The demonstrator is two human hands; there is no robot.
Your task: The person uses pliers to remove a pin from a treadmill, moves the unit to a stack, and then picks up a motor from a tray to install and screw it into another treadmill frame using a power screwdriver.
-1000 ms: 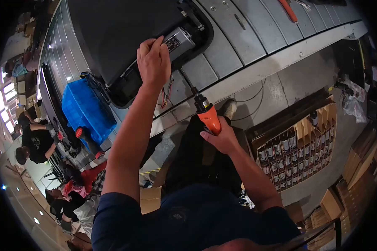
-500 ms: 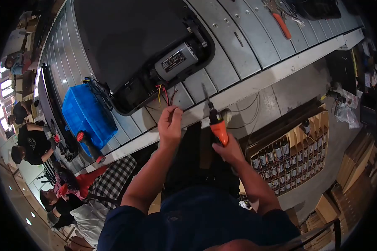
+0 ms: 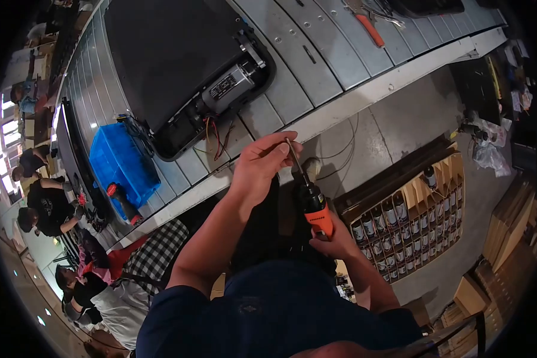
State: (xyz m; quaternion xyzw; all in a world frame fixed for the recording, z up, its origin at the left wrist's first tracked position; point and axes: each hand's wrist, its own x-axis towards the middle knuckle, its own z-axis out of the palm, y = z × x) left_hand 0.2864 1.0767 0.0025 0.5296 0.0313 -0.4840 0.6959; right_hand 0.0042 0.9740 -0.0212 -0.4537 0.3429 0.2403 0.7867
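Note:
My right hand [image 3: 338, 240] is wrapped round an orange and black electric screwdriver [image 3: 320, 221], its long bit [image 3: 298, 164] pointing away from me. At the tip of that bit, my left hand [image 3: 258, 170] is closed in a pinch; I cannot tell what small thing is between the fingertips. Beyond the left hand, a black treadmill-like machine [image 3: 173, 53] lies on the metal-topped bench. A silver motor [image 3: 228, 88] sits in its open end, and red and yellow wires [image 3: 212, 128] hang loose from it.
Left of the machine stands a blue bin [image 3: 122, 161], with a red and black cordless tool [image 3: 124, 203] at its near edge. Orange-handled pliers [image 3: 371, 31] lie at the back right. A divided carton of bottles [image 3: 406, 232] is on the floor at right. Other people [image 3: 45, 206] work at far left.
My left hand has moved right, away from the wires, to the bit's tip. My right hand has shifted slightly down and right with the electric screwdriver. The view has shifted a little.

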